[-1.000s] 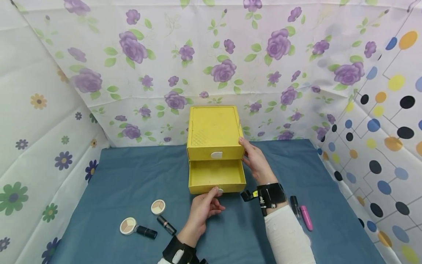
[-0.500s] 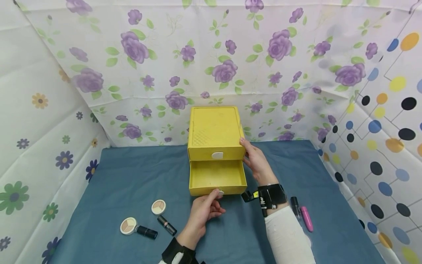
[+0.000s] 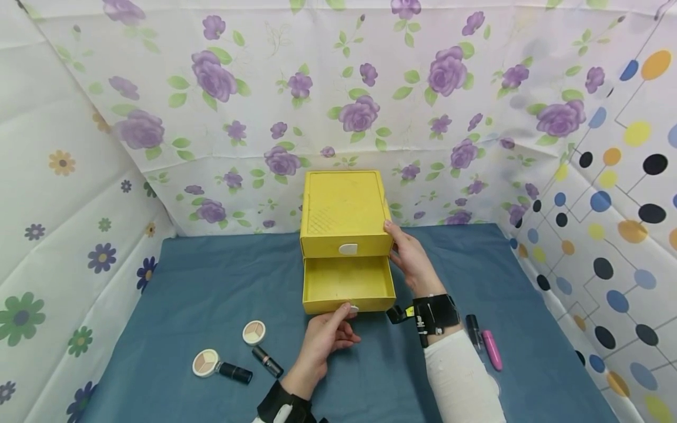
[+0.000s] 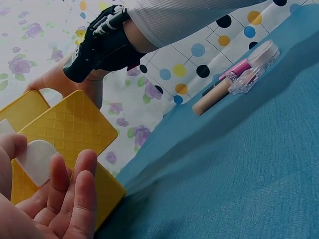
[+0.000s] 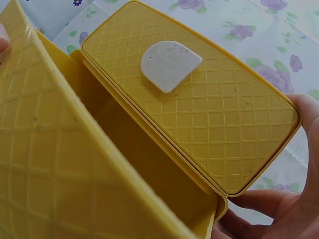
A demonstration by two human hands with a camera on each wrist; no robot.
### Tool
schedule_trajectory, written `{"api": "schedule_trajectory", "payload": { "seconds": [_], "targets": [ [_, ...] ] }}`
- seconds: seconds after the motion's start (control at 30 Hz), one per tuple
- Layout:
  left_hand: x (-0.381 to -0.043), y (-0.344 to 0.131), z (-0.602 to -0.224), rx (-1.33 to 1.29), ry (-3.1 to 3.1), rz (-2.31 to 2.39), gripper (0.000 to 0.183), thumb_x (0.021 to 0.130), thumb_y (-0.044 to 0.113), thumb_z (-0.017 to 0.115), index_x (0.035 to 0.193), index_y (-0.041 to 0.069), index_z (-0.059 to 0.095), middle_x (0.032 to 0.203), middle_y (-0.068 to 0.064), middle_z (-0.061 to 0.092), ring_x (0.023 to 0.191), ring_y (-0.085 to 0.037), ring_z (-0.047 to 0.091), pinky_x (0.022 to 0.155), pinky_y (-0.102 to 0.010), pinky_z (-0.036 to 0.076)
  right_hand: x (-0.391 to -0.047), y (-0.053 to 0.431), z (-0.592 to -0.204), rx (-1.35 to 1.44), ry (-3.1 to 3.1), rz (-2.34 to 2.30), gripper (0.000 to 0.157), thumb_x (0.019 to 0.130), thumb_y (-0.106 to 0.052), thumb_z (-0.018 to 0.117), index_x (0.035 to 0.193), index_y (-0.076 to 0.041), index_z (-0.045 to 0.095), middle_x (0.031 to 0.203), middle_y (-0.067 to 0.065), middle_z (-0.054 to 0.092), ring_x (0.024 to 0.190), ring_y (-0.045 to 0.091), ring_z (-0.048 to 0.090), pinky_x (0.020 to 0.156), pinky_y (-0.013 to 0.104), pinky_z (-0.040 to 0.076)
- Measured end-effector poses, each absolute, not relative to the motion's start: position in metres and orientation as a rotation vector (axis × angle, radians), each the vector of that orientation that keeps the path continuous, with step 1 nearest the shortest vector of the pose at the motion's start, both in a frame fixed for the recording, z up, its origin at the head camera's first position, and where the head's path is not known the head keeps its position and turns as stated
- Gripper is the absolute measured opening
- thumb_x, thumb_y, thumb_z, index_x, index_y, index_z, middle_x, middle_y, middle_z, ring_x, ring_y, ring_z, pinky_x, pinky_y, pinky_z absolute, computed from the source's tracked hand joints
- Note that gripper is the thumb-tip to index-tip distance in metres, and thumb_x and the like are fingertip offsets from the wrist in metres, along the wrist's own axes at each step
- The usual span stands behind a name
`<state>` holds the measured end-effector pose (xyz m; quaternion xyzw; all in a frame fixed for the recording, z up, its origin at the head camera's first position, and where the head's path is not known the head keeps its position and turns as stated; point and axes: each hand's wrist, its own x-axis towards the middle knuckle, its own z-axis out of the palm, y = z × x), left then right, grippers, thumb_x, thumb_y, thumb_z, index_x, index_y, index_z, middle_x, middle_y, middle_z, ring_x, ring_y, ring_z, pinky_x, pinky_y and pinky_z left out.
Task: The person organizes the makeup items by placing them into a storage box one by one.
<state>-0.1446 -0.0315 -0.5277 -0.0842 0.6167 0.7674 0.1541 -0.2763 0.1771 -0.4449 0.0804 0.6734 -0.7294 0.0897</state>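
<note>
A yellow two-drawer box [image 3: 344, 205] stands by the back curtain. Its lower drawer [image 3: 322, 306] is pulled out and bare inside; the upper drawer front [image 5: 229, 119], with a white tab, sits flush. At the lower drawer's front is my left hand [image 3: 325, 341], its thumb and index finger pinching the white tab handle [image 4: 37, 162] while the other fingers curl loosely below. My right hand [image 3: 415, 261] grips the box's right side, thumb near the top edge and fingers around the side.
Left on the blue cloth [image 3: 201, 294] lie two round three-shade compacts [image 3: 254, 332], a black tube [image 3: 235, 372] and a lipstick-like tube [image 3: 267, 361]. Beside the right forearm are a black-capped tube [image 3: 472, 329] and a pink tube [image 3: 492, 350]. A clear item [image 4: 246, 79] and white round case [image 4: 264, 54] lie there too.
</note>
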Motion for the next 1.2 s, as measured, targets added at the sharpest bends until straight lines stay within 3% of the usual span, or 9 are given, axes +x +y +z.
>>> {"api": "schedule_trajectory", "payload": {
  "seconds": [0.23, 0.43, 0.67, 0.8, 1.0, 1.2],
  "targets": [
    [-0.144, -0.033, -0.525, -0.222, 1.754, 2.196, 0.059, 0.089, 0.056, 0.067, 0.108, 0.001, 0.074, 0.070, -0.003, 0.063, 0.076, -0.029, 0.071, 0.074, -0.044, 0.061, -0.275, 0.177, -0.444, 0.236, 2.004, -2.169, 0.100, 0.079, -0.073, 0.065, 0.152, -0.010, 0.038, 0.155, 0.002, 0.035, 0.135, 0.015, 0.038, 0.114, 0.043, 0.034],
    [-0.144, -0.038, -0.524, -0.169, 1.758, 2.145, 0.063, 0.091, 0.053, 0.067, 0.116, -0.004, 0.070, 0.073, -0.004, 0.064, 0.079, -0.030, 0.071, 0.074, -0.042, 0.061, -0.275, 0.177, -0.444, 0.237, 2.011, -2.159, 0.102, 0.079, -0.074, 0.065, 0.153, -0.010, 0.036, 0.156, 0.002, 0.033, 0.136, 0.016, 0.037, 0.114, 0.041, 0.035],
    [-0.143, -0.056, -0.525, 0.104, 1.795, 1.875, 0.049, 0.096, 0.040, 0.064, 0.119, -0.003, 0.069, 0.092, -0.016, 0.072, 0.087, -0.031, 0.070, 0.076, -0.041, 0.061, -0.275, 0.177, -0.443, 0.233, 2.019, -2.158, 0.101, 0.079, -0.073, 0.065, 0.153, -0.010, 0.037, 0.157, 0.002, 0.032, 0.136, 0.016, 0.037, 0.113, 0.041, 0.035],
    [-0.142, -0.074, -0.520, 0.268, 1.816, 1.736, 0.044, 0.098, 0.037, 0.062, 0.120, 0.000, 0.070, 0.104, -0.022, 0.071, 0.089, -0.031, 0.069, 0.076, -0.043, 0.061, -0.275, 0.180, -0.444, 0.232, 2.016, -2.143, 0.102, 0.078, -0.074, 0.065, 0.153, -0.011, 0.036, 0.157, 0.002, 0.032, 0.137, 0.017, 0.036, 0.114, 0.042, 0.034],
    [-0.144, -0.114, -0.507, 0.448, 1.892, 1.577, 0.038, 0.102, 0.035, 0.058, 0.121, 0.005, 0.070, 0.109, -0.020, 0.070, 0.087, -0.031, 0.069, 0.066, -0.039, 0.061, -0.275, 0.185, -0.440, 0.228, 2.015, -2.079, 0.100, 0.079, -0.073, 0.065, 0.154, -0.013, 0.036, 0.157, 0.001, 0.032, 0.138, 0.017, 0.034, 0.114, 0.043, 0.033],
    [-0.142, -0.163, -0.502, 0.315, 2.044, 1.524, 0.043, 0.102, 0.038, 0.057, 0.126, 0.003, 0.067, 0.112, -0.020, 0.070, 0.089, -0.027, 0.069, 0.066, -0.038, 0.060, -0.280, 0.191, -0.428, 0.148, 2.048, -1.973, 0.097, 0.081, -0.068, 0.067, 0.155, -0.015, 0.034, 0.155, 0.004, 0.037, 0.135, 0.021, 0.039, 0.112, 0.045, 0.037]
  ]
}}
